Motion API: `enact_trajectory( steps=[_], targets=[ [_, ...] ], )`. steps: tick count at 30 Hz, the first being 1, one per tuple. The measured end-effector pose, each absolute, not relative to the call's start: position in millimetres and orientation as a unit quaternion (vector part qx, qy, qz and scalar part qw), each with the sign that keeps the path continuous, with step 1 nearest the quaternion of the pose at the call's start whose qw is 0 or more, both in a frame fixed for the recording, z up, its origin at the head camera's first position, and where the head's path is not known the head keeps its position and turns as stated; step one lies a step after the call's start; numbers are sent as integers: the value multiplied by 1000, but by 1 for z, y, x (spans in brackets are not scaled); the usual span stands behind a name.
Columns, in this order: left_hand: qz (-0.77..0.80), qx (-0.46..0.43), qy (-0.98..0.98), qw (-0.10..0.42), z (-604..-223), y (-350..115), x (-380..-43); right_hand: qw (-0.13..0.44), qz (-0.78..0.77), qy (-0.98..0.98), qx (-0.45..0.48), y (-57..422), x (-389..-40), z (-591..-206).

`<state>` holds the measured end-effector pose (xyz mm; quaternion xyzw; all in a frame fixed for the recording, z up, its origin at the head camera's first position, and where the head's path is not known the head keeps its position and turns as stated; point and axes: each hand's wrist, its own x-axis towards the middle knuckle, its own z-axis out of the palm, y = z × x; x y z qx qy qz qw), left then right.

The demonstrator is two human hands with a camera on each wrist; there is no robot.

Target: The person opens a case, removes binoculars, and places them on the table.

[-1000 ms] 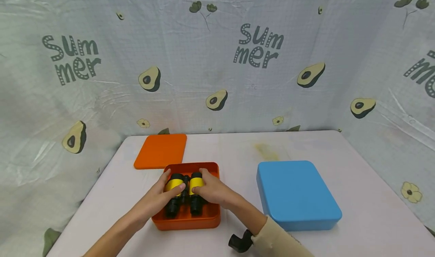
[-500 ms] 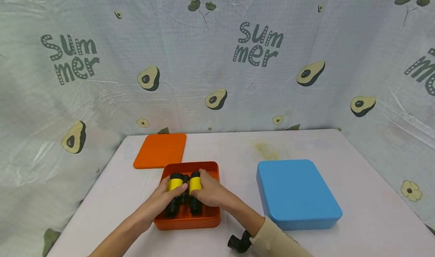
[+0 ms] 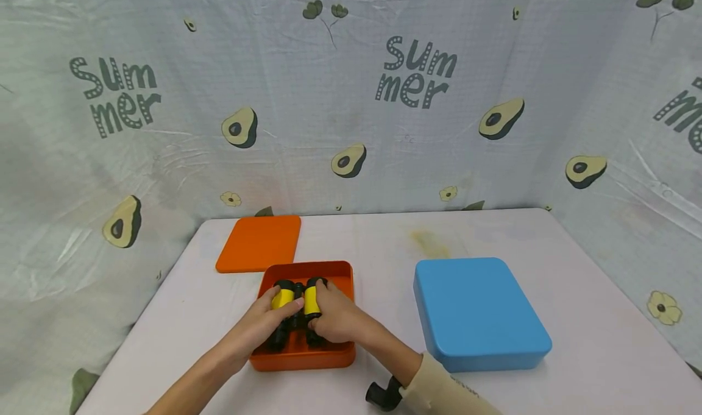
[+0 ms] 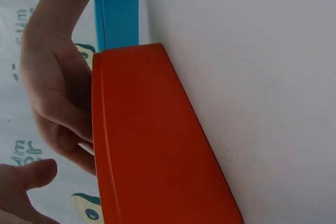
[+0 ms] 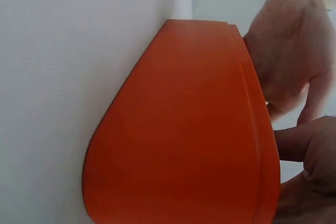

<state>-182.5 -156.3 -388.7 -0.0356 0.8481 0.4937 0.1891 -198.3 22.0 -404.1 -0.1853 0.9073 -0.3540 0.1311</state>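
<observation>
Black-and-yellow binoculars [image 3: 311, 300] lie inside an open orange box [image 3: 307, 361] in the head view, their two barrels pointing away from me. My left hand [image 3: 256, 325] holds the left barrel, with its thumb across the top toward the centre hinge. On the other barrel my right hand [image 3: 337, 316] grips the yellow band, fingers over the top. Both wrist views show mainly the outer side wall of the box, which hides the binoculars; fingers reach over its rim there.
An orange lid [image 3: 260, 243] lies flat behind the box, at the left. To the right stands a blue box [image 3: 482, 308] with its top closed. A black cylindrical device [image 3: 384, 397] sits beside the right sleeve. Patterned cloth hangs behind and beside the white table [image 3: 378, 244].
My right hand has shifted slightly toward me and its fingers have moved further over the right barrel. My left hand has edged a little to the right on the left barrel.
</observation>
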Motion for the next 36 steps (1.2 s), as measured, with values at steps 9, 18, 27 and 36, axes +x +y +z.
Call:
enact_trajectory(
  steps=[9,18,27,36],
  targets=[
    [475,-29,863,169,-381,-152,-179,91,-361,910,-181,23,-196,-401],
    [477,-17,867,144,-365,-152,-175,57,-399,903,-152,27,-196,-387],
    [497,0,864,79,-359,-154,-177,15,-437,888,-146,38,-201,-377],
    [536,-11,842,67,-358,-153,-186,-3,-457,880,-133,53,-207,-362]
  ],
)
